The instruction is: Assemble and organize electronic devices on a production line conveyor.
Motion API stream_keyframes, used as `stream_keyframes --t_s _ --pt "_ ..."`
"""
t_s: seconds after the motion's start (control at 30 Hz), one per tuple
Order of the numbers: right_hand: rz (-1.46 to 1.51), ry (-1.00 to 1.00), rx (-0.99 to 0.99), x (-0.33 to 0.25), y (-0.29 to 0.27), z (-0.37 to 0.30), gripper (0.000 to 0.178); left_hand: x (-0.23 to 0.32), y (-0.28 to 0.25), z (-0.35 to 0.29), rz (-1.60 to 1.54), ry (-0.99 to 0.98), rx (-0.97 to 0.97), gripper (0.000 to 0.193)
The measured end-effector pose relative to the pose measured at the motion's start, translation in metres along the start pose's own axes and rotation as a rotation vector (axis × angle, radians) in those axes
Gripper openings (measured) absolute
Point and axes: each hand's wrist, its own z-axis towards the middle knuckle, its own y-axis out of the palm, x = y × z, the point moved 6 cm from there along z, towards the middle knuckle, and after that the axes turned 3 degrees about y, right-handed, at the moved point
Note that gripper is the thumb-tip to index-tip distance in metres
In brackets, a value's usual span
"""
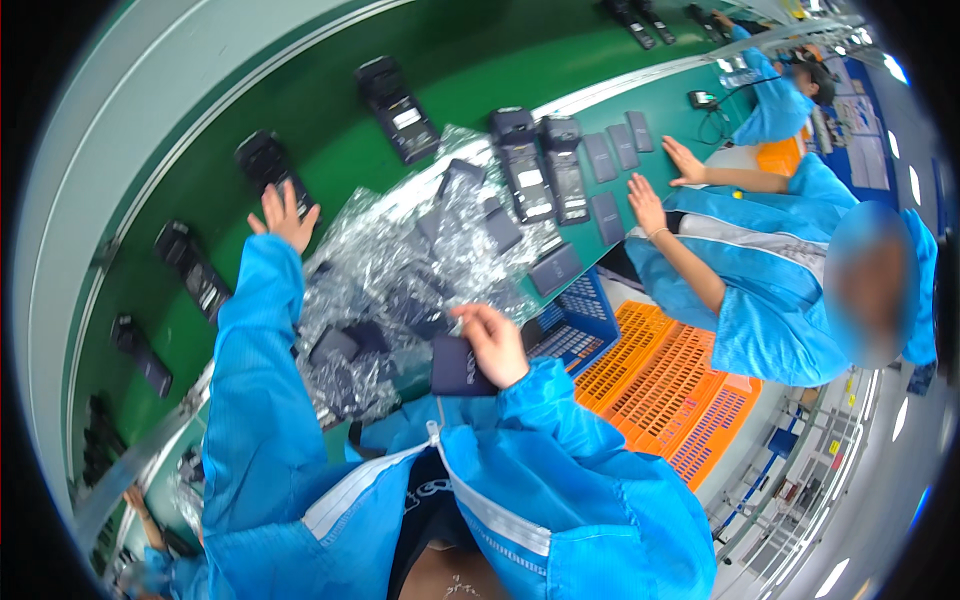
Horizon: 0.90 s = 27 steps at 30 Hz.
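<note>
I see the left hand (285,215) splayed and empty-palmed by a black handset (270,158), while the right hand (492,345) curls over a dark block (455,372), grip unclear, near the table's (662,106) edge, where loose fingers might drop it.
</note>
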Motion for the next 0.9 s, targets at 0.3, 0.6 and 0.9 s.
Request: stream_keyframes --t_s 0.3,0.6,0.9 --pt "-0.245 -0.394 0.227 -0.103 -0.008 0.012 0.014 0.124 -0.136 -0.214 -1.863 0.529 -0.949 0.058" --pt "0.215 -0.26 -0.252 -0.141 0.036 -0.031 0.029 0.066 -0.18 -0.285 -2.162 0.026 -0.342 0.036" --pt "0.182 -0.478 -0.523 -0.144 0.038 -0.076 0.037 0.024 -0.207 -0.31 -2.217 0.057 -0.032 0.029"
